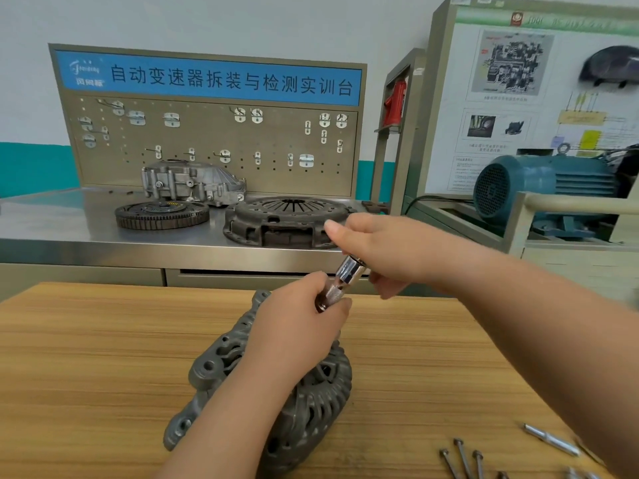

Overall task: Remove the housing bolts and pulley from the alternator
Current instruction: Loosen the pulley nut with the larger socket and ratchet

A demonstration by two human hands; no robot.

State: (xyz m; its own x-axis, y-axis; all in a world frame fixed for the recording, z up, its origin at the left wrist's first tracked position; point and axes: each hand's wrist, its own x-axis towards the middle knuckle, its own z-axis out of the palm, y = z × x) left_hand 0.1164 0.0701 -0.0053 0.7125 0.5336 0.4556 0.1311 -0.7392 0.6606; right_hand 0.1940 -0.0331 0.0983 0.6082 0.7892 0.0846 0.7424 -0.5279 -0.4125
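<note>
A dark grey alternator (311, 402) lies on the wooden table (103, 357), partly covered by my left forearm. Above it, my left hand (297, 326) grips a knurled socket (332, 295) near its lower end. My right hand (383, 250) holds the shiny chrome socket piece (351, 269) joined to the top of it. Several long housing bolts (463, 459) lie loose on the table at the front right. The pulley is hidden under my left hand.
A chrome extension bar (549, 440) lies near the bolts. Behind the table, a steel bench holds a clutch pressure plate (276, 216), a flywheel (160, 212) and a gearbox housing (193, 181). A blue electric motor (543, 184) stands at the right.
</note>
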